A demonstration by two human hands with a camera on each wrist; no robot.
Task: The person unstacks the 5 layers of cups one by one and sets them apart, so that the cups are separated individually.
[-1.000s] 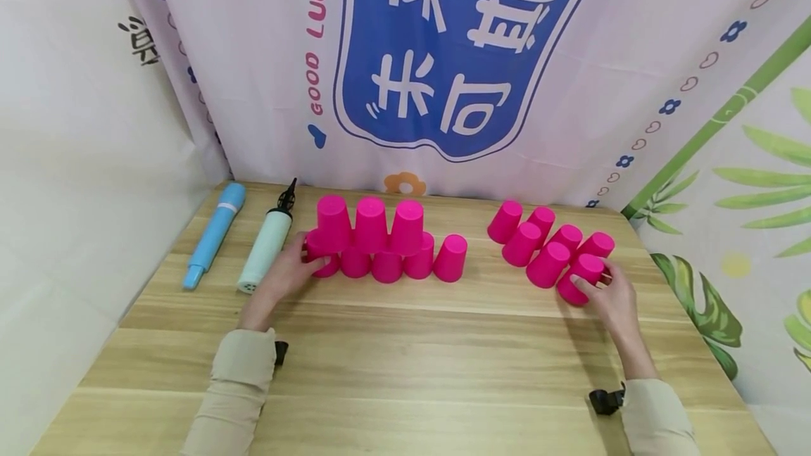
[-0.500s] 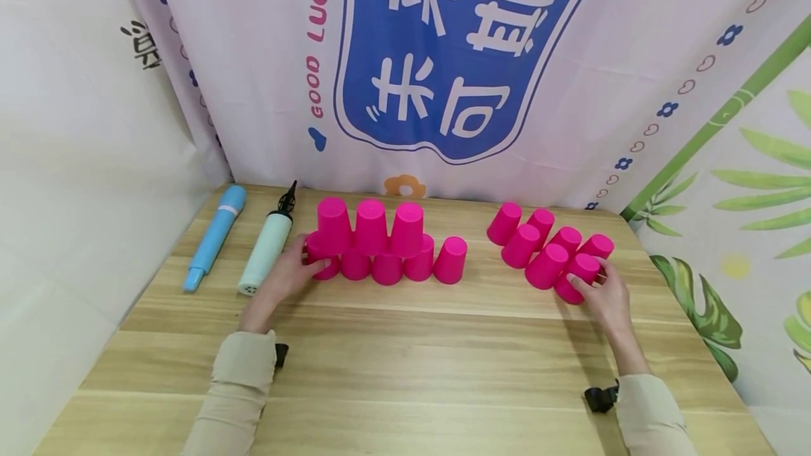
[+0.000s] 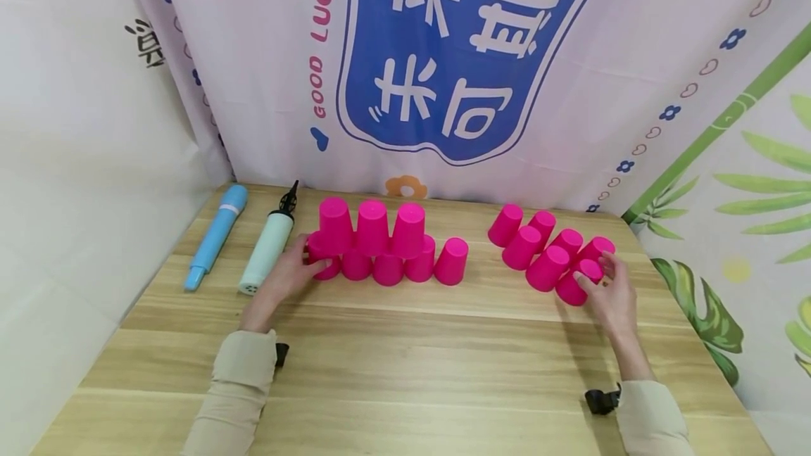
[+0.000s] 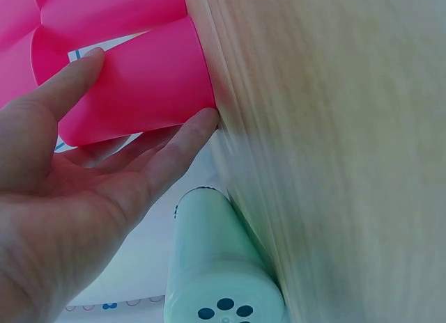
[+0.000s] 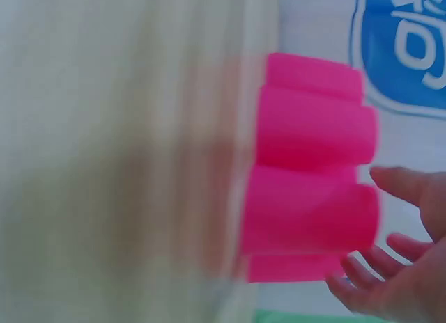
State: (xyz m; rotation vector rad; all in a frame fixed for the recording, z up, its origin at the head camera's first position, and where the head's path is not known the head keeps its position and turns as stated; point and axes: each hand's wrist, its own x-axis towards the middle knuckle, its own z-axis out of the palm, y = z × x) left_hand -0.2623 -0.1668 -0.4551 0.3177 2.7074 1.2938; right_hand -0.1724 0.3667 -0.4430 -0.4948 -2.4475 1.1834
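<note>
Upside-down pink cups form a low wall, a bottom row with three cups on top. My left hand (image 3: 290,271) holds the leftmost bottom cup (image 3: 326,268). In the left wrist view its thumb lies along one side of that cup (image 4: 150,86), with the fingers on the other side. To the right stand several more upside-down cups in two rows. My right hand (image 3: 614,301) is beside the nearest of them, a front cup (image 3: 571,290). In the right wrist view its thumb and loosely bent fingers spread around the closed end of a cup (image 5: 310,211).
Left of the wall lie a mint-green hand pump (image 3: 267,248) with a black nozzle and a blue tube-shaped pump (image 3: 217,238). A lone cup (image 3: 452,261) ends the bottom row on the right. Printed curtains (image 3: 266,90) hang behind the wooden table (image 3: 405,371).
My right hand's fingers have loosened and spread away from the front right cup. The left hand stays on its cup, and the wall of cups is unchanged.
</note>
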